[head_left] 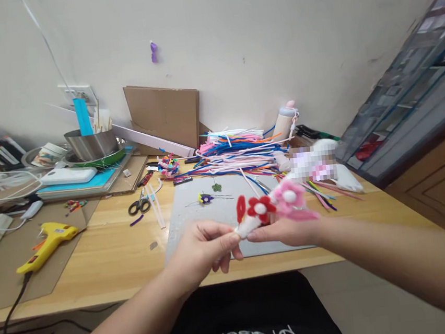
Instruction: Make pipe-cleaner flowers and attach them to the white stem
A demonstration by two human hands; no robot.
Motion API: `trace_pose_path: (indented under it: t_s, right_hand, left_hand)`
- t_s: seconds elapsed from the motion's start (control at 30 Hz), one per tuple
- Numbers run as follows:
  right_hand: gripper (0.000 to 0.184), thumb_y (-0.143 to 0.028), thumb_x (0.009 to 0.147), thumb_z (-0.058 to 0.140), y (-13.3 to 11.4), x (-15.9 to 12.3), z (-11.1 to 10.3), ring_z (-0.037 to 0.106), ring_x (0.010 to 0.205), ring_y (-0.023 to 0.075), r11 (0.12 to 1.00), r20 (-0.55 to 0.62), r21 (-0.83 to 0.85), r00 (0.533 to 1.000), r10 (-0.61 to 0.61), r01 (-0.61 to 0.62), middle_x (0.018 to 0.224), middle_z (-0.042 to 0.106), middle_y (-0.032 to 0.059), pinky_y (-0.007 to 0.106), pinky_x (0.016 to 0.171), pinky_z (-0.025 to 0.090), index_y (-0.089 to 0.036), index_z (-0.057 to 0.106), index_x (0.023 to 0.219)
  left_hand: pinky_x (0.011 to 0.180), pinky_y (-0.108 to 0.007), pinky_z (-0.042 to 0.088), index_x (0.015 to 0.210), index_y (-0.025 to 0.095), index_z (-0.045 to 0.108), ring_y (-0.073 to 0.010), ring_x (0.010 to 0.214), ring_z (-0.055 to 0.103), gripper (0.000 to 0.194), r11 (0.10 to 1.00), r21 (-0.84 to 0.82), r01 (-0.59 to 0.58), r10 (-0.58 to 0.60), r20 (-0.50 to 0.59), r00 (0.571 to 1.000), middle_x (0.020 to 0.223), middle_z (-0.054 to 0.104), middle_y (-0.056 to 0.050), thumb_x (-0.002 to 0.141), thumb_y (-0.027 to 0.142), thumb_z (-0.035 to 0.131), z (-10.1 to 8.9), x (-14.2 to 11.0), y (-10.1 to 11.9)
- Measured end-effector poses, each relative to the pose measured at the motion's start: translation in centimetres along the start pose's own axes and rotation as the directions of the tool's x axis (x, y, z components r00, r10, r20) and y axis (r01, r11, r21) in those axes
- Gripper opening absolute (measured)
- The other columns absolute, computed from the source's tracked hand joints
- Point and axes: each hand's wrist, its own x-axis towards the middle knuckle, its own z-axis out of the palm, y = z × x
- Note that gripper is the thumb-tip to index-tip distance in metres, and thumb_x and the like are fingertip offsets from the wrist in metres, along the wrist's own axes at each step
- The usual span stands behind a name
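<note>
A white fuzzy stick-like piece (pixel 247 227), trimmed with pipe-cleaner flowers, is held up over the front of the grey mat (pixel 186 220). My left hand (pixel 206 247) pinches its lower left end between thumb and fingers. Just to the right, my right hand (pixel 282 233) grips it from beneath, thumb along the white part and fingers mostly hidden. A red flower (pixel 260 209) with a white centre and a pink flower (pixel 289 198) sit along it. Its upper right part is blurred. Behind, on the mat, lie a small purple and yellow flower (pixel 205 198) and a green piece (pixel 216 187).
Piles of coloured pipe cleaners (pixel 240 152) lie at the back beside a bottle (pixel 286 121). Black scissors (pixel 139 204) rest left of the mat. Further left are a yellow glue gun (pixel 49 244) with its cord, and a metal bowl (pixel 90 144). Cardboard (pixel 164 115) leans against the wall.
</note>
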Motion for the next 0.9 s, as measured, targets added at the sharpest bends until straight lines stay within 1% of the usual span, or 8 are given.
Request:
trace_pose_path:
  t_s: [0.1,0.17,0.3,0.47,0.6,0.73,0.8,0.9]
  right_hand:
    - [0.015,-0.031,0.072,0.063,1.1,-1.1,1.4,0.042,0.050,0.0071,0.997,-0.061,0.037,0.996,0.072,-0.070,0.059,0.052,-0.0037,0.020,0.047,0.033,-0.018,0.056,0.069]
    - [0.015,-0.030,0.074,0.061,1.4,-1.8,2.3,0.040,0.051,0.0071,0.997,-0.164,0.046,0.984,0.076,-0.070,0.059,0.050,-0.0040,0.021,0.048,0.031,-0.018,0.054,0.069]
    - [0.014,-0.030,0.078,0.058,1.5,-2.6,3.8,0.047,0.060,0.0098,0.998,-0.298,0.058,0.954,0.018,-0.001,0.066,0.054,-0.0016,0.023,0.056,0.036,-0.018,0.054,0.072]
    - [0.016,-0.033,0.080,0.056,1.6,-1.7,4.8,0.049,0.059,0.0095,0.985,-0.361,0.130,0.931,-0.057,0.111,0.065,0.056,-0.0015,0.022,0.054,0.036,-0.018,0.054,0.075]
    - [0.021,-0.039,0.079,0.056,2.0,1.1,4.0,0.031,0.040,0.0044,0.975,-0.416,0.188,0.909,-0.027,0.115,0.052,0.047,-0.0066,0.019,0.040,0.025,-0.018,0.051,0.077]
    - [0.027,-0.044,0.077,0.055,2.7,5.2,2.0,0.023,0.034,0.0020,0.976,-0.342,0.214,0.939,0.040,0.037,0.064,0.056,-0.0037,0.020,0.034,0.012,-0.019,0.051,0.087]
    - [0.028,-0.042,0.076,0.055,3.0,7.1,0.9,0.025,0.034,0.0018,0.987,-0.308,0.160,0.950,0.040,0.010,0.070,0.058,-0.0014,0.020,0.034,0.015,-0.017,0.055,0.087]
    - [0.021,-0.035,0.075,0.056,3.6,8.9,-0.4,0.040,0.045,0.0051,0.998,-0.295,0.052,0.955,-0.008,0.025,0.067,0.058,0.0004,0.019,0.043,0.030,-0.014,0.059,0.074]
  left_hand:
    - [0.035,-0.018,0.024,0.060,0.017,0.067,-0.0047,0.033,0.040,0.023,0.999,0.017,-0.030,0.032,-0.134,0.990,0.047,0.057,0.000,0.072,0.037,0.062,-0.2,0.8,-0.8]
    - [0.036,-0.018,0.025,0.059,0.016,0.066,-0.0048,0.034,0.040,0.024,0.998,0.042,-0.038,0.045,-0.186,0.981,0.048,0.058,-0.001,0.072,0.037,0.062,-0.2,1.3,-1.3]
    - [0.036,-0.019,0.027,0.065,0.016,0.066,-0.0062,0.038,0.045,0.022,0.996,0.039,-0.078,0.085,-0.243,0.966,0.059,0.063,-0.003,0.072,0.036,0.062,0.4,1.8,-1.8]
    - [0.037,-0.018,0.029,0.070,0.014,0.065,-0.0058,0.039,0.045,0.020,0.984,-0.095,-0.149,0.114,-0.303,0.946,0.058,0.061,-0.001,0.070,0.034,0.065,1.2,2.8,-1.4]
    - [0.036,-0.018,0.028,0.074,0.013,0.064,-0.0054,0.038,0.045,0.022,0.960,-0.166,-0.226,0.139,-0.418,0.898,0.056,0.060,0.000,0.065,0.032,0.069,1.1,4.7,-0.8]
    - [0.036,-0.017,0.028,0.074,0.011,0.062,-0.0052,0.038,0.046,0.025,0.932,-0.179,-0.316,0.178,-0.534,0.827,0.055,0.058,0.001,0.062,0.032,0.069,0.2,7.8,-1.2]
    - [0.036,-0.017,0.029,0.077,0.010,0.062,-0.0057,0.039,0.047,0.028,0.927,-0.177,-0.331,0.172,-0.584,0.794,0.055,0.059,0.000,0.061,0.032,0.069,-0.4,9.6,-1.9]
    - [0.036,-0.018,0.029,0.079,0.010,0.062,-0.0061,0.038,0.048,0.031,0.931,-0.171,-0.322,0.136,-0.658,0.740,0.056,0.060,0.000,0.060,0.033,0.069,-1.1,11.4,-3.0]
